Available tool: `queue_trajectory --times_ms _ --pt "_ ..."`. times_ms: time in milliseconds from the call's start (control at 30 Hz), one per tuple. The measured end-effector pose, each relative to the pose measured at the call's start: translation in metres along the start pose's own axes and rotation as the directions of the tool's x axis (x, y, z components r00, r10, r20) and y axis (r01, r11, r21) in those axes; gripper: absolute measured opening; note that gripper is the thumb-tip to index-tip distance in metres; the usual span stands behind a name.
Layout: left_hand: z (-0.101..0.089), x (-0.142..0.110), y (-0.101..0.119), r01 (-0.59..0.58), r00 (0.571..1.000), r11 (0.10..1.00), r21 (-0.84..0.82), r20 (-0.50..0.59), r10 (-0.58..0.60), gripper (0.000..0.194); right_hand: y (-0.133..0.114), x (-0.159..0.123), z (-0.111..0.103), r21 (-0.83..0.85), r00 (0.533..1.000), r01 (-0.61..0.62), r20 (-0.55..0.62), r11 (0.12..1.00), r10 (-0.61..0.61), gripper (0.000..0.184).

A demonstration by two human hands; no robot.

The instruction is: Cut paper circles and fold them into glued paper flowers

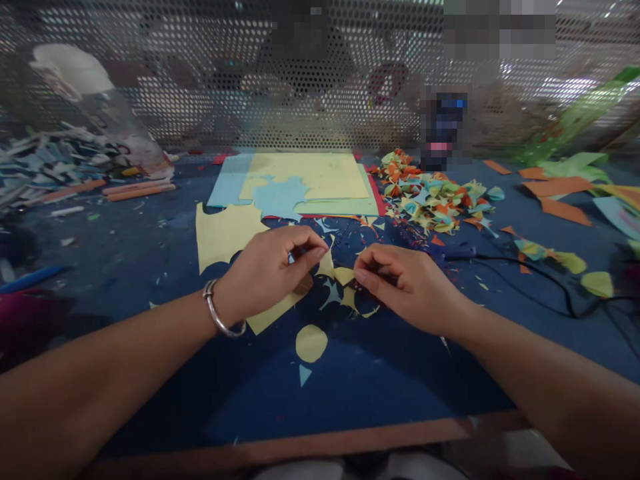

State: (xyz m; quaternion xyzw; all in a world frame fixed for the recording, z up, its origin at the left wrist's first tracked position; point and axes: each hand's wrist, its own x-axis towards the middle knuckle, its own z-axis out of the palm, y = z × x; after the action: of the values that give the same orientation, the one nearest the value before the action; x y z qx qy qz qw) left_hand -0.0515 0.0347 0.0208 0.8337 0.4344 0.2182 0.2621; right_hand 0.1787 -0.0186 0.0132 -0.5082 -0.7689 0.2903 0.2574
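My left hand (275, 270), a silver bangle on its wrist, is closed in a pinch; whether anything sits between thumb and finger I cannot make out. A thin yellow paper scrap (326, 265) shows just beside those fingertips. My right hand (407, 285) pinches the edge of a small yellow paper piece (344, 275). Under and left of my left hand lies a yellow sheet (227, 233) with rounded bites cut from its edge. A yellow paper circle (311, 343) and a light-blue triangle (305, 375) lie nearer me. A blue star-like scrap (331, 293) rests between the hands.
Stacked coloured sheets (305, 167) lie at the back against a perforated metal screen (200, 100). Right of them is a heap of folded paper bits (435, 197). A corded purple tool (457, 252) lies beyond my right hand. A bottle (125, 127) stands at left.
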Motion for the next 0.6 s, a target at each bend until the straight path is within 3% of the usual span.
queue_trajectory --times_ms 67,133,300,433,533,600 --pt "-0.008 0.002 -0.001 -0.034 0.997 0.989 0.141 0.08 0.023 0.026 0.002 0.001 -0.001 -0.045 0.999 -0.011 0.031 0.999 0.012 0.014" --pt "-0.013 -0.001 0.002 -0.044 0.974 0.982 0.185 0.225 0.001 0.024 0.003 0.001 -0.001 -0.113 0.996 -0.001 0.093 0.994 0.011 0.012" --pt "-0.009 -0.021 0.019 -0.142 0.87 0.968 0.207 0.492 0.023 0.027 0.006 0.003 0.001 -0.26 0.983 0.071 0.183 0.963 -0.023 0.012" --pt "-0.005 -0.028 0.024 -0.205 0.838 0.955 0.215 0.543 0.057 0.016 0.007 0.003 0.002 -0.29 0.984 0.078 0.176 0.954 -0.027 0.012" --pt "-0.005 -0.027 0.024 -0.202 0.817 0.959 0.198 0.574 0.054 0.004 0.006 0.003 0.002 -0.278 0.984 0.094 0.169 0.956 -0.048 0.012" --pt "-0.005 -0.025 0.024 -0.179 0.807 0.971 0.16 0.589 0.052 0.007 0.005 0.003 0.003 -0.272 0.984 0.1 0.167 0.957 -0.055 0.011"
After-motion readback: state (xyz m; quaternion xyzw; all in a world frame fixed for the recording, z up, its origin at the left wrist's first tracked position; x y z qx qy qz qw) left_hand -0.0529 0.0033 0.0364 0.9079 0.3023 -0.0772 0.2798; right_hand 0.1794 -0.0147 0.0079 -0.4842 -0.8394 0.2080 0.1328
